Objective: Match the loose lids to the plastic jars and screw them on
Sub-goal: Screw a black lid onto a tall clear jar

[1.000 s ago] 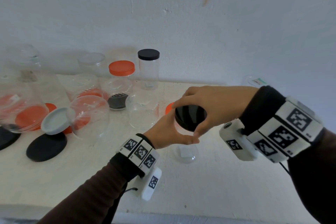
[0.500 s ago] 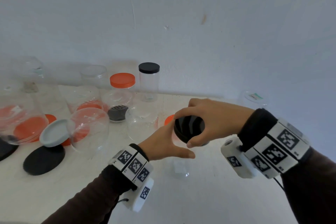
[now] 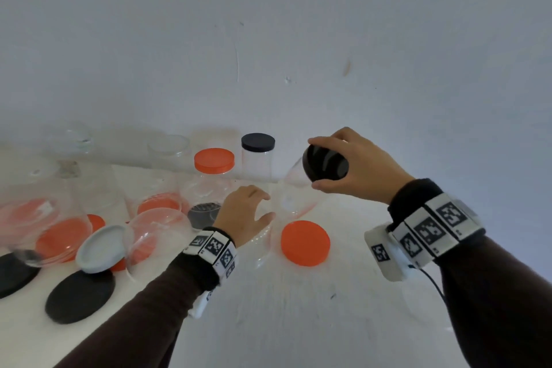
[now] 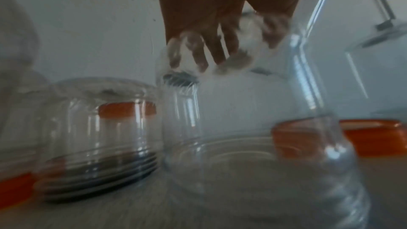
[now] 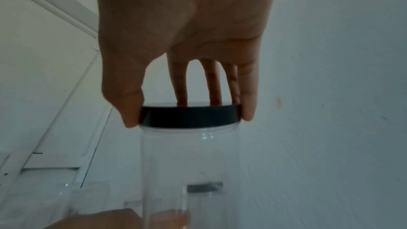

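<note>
My right hand (image 3: 316, 164) grips a black lid (image 3: 325, 166) that sits on a small clear jar (image 3: 294, 191), and holds the jar tilted above the white table (image 3: 298, 308). In the right wrist view the thumb and fingers (image 5: 249, 109) clamp the black lid's (image 5: 189, 117) rim, with the jar (image 5: 189, 163) hanging below. My left hand (image 3: 265, 205) is lower and to the left, its fingers loosely spread over another clear jar (image 3: 263, 245) that stands mouth down. The left wrist view is blurred and shows the fingers (image 4: 211, 50) through that jar; contact is unclear.
A loose orange lid (image 3: 305, 242) lies just under the held jar. Behind stand an orange-capped jar (image 3: 214, 161) and a black-capped jar (image 3: 258, 142). To the left are several clear jars, orange lids, a grey lid (image 3: 100, 248) and a black lid (image 3: 79, 296). A wall closes the back.
My left hand has let go of the black-lidded jar and dropped left onto another clear jar. My right hand has lifted the lidded jar up and to the right, tilted.
</note>
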